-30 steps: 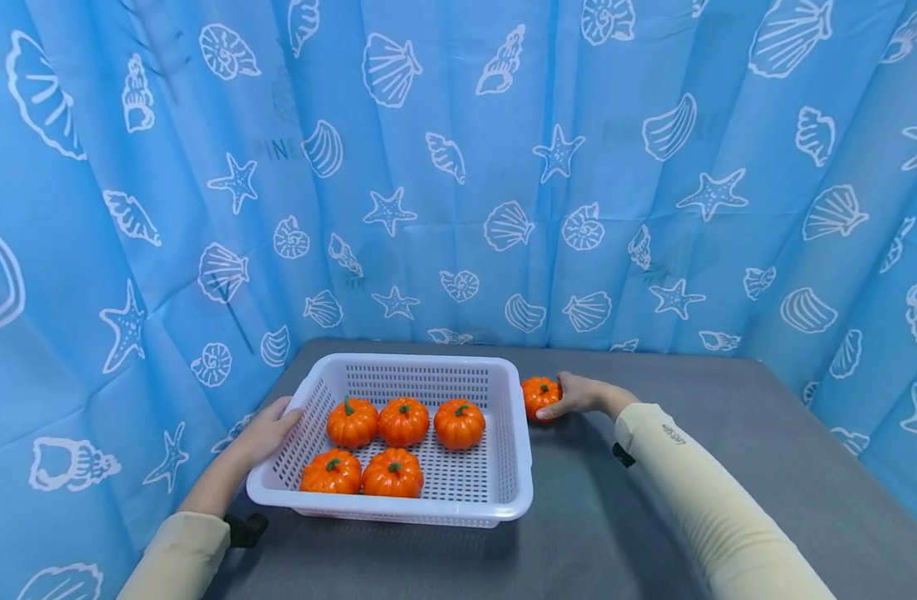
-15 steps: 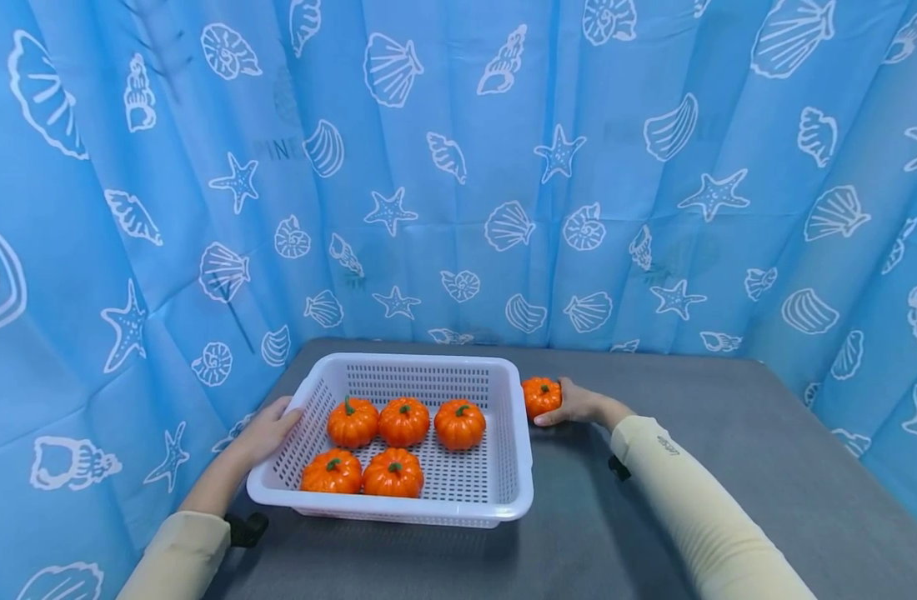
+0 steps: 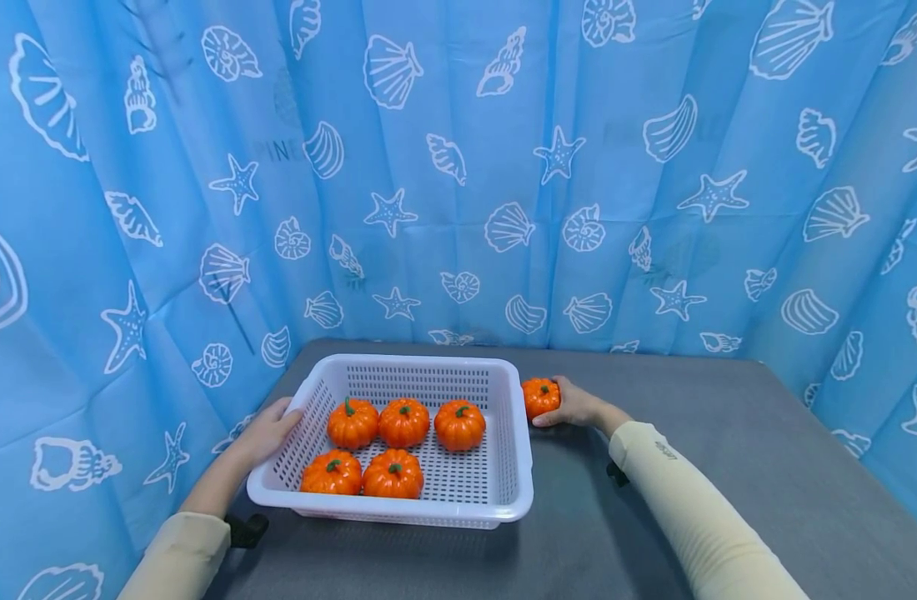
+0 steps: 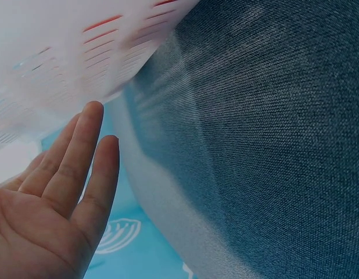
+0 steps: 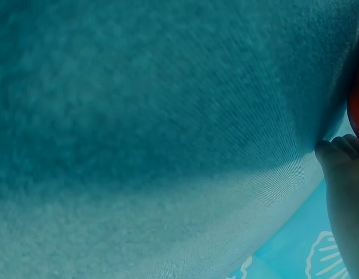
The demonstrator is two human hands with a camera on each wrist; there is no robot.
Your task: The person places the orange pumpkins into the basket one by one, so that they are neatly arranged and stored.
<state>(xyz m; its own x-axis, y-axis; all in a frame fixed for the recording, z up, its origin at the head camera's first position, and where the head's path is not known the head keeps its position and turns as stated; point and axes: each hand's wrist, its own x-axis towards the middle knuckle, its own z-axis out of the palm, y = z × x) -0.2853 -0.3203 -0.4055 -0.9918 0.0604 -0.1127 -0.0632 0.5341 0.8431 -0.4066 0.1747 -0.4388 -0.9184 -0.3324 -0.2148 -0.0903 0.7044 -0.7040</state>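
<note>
A white perforated basket (image 3: 514, 467) stands on the grey table (image 3: 691, 433) and holds several small orange pumpkins (image 3: 403, 421). One more orange pumpkin (image 3: 539, 397) sits on the table just outside the basket's right wall. My right hand (image 3: 574, 406) cups it from the right, thumb in front and fingers behind. In the right wrist view only a fingertip (image 5: 341, 156) and a sliver of the orange pumpkin (image 5: 358, 107) show. My left hand (image 3: 269, 432) lies with straight fingers (image 4: 81, 157) against the basket's (image 4: 63, 52) left wall.
A blue curtain with white shells and starfish (image 3: 458, 167) closes the table in at the back and on both sides. Bare grey tabletop (image 3: 729, 467) stretches to the right of the basket and in front of it.
My right forearm has shifted a little to the left, with the hand staying on the outside pumpkin. The basket, its pumpkins and my left hand have not moved.
</note>
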